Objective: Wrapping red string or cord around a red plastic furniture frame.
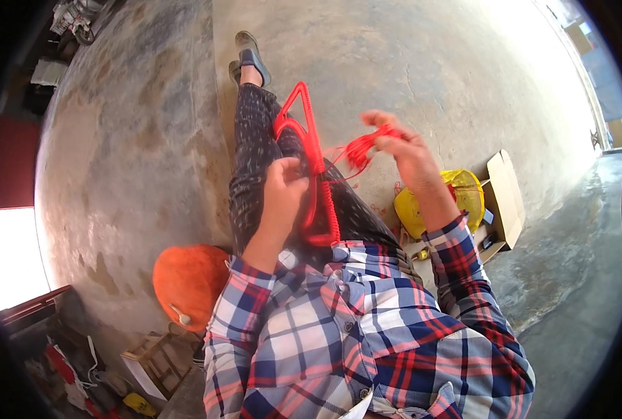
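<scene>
From the head camera, looking down over a blue, red and white plaid shirt (339,335), the person sits on a bare concrete floor (136,140) with legs in dark speckled trousers (255,140) stretched forward and grey shoes (251,52) at the far end.

The left hand (283,188) is raised over the lap, its fingers (293,171) clenched around a thick strand of bright red twisted cord (311,133). That cord rises from the hand into a narrow loop above the thighs and also hangs down from the hand in a coiled length that reaches the shirt hem.

The right hand (402,146) is held higher and to the right, well apart from the left. Its fingers are pinched shut on a small bunch of thinner red threads (363,146), and fine strands run from this bunch back to the thick cord near the left hand.

Beside the right forearm lies a yellow plastic bag (458,199), just beside an open brown cardboard box (503,199). To the left of the person's hip rests a round orange bundle (185,279). Lower left, a small wooden crate (154,356) stands among tools too blurred to tell apart.
</scene>
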The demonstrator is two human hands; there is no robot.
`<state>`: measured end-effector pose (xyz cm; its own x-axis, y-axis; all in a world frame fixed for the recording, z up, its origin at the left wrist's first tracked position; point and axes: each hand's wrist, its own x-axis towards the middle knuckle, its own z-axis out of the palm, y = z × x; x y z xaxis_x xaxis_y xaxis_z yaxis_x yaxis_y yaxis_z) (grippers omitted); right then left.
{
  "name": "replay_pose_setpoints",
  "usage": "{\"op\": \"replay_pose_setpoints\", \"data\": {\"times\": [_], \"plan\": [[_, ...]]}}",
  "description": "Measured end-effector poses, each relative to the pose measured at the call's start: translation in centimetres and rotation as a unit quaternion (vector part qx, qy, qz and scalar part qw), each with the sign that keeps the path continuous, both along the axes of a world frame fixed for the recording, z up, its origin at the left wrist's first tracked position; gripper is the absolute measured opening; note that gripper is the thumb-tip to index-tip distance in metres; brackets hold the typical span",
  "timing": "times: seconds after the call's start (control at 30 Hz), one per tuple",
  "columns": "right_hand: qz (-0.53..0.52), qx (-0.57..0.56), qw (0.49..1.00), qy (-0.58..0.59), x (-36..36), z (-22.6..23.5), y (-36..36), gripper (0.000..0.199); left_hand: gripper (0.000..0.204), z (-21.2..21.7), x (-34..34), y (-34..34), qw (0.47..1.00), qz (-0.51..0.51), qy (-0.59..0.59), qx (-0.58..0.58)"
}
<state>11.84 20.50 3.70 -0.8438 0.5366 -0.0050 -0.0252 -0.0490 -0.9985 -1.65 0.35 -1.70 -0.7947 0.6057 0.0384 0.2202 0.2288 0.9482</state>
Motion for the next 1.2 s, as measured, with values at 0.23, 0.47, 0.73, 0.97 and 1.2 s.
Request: {"op": "replay_pose_setpoints", "data": {"times": [0.23,0.47,0.73,0.97,1.2], "plan": [[0.001,-0.329,0.909,0.255,4.1,5.3,3.9,0.012,0.033,-0.2,1.0,1.0,0.821,-0.104,-0.539,0.157],[-0.212,-0.099,0.972,0.023,2.9,2.4,1.2,0.032,0.034,-0.7,1.6,1.1,0.831,-0.117,-0.521,0.153],[0.007,-0.056,0.992,-0.112,0.3,0.7,-4.9,0.022,0.033,1.8,2.4,2.0,0.815,-0.039,-0.563,0.135],[0.058,-0.253,0.965,-0.039,2.1,3.2,-6.0,0.028,0.026,-0.6,1.4,1.5,0.810,-0.089,-0.561,0.142],[0.263,-0.328,0.877,0.231,1.8,6.7,-2.9,0.033,0.036,4.1,2.8,2.2,0.952,0.040,0.304,-0.002]]}}
